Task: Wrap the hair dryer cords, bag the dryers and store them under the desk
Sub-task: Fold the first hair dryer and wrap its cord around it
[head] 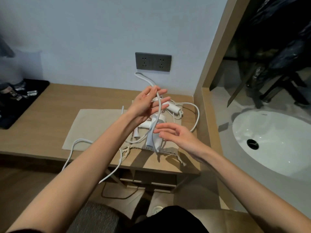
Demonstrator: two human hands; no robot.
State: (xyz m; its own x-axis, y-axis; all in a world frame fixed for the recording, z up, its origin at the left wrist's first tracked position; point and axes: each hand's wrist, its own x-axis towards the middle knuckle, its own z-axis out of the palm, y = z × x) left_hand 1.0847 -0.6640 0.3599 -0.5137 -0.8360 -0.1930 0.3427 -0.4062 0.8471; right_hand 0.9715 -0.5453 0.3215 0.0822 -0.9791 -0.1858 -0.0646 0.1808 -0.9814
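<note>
Holds a white cord up in the left hand, pinched under the thumb against nearly straight fingers, palm turned toward the camera. Carries a loop of it up toward the wall, just below the socket. From the thumb, down across the palm and in front of the near dryer, toward the front of the desk.

Reaches in with the right hand, fingers spread and relaxed, gripping nothing. Just beside the hanging cord, apparently not touching it.

Has both dryers on the desk, below the hands. Near dryer lying on a beige bag with drawstrings at the desk's front edge. Far dryer behind the left hand, close to the wall.

To the left, a second bag flat on the desk. Touching or overlapping the first; cannot tell which.

More cord curving round the right side of the bag, and another stretch over the desk's front edge at the left, hanging down. Cannot tell which dryer each belongs to.

At the desk's left end, a black tray with small items. To the right, a white sink. At the bottom, a grey chair.
</note>
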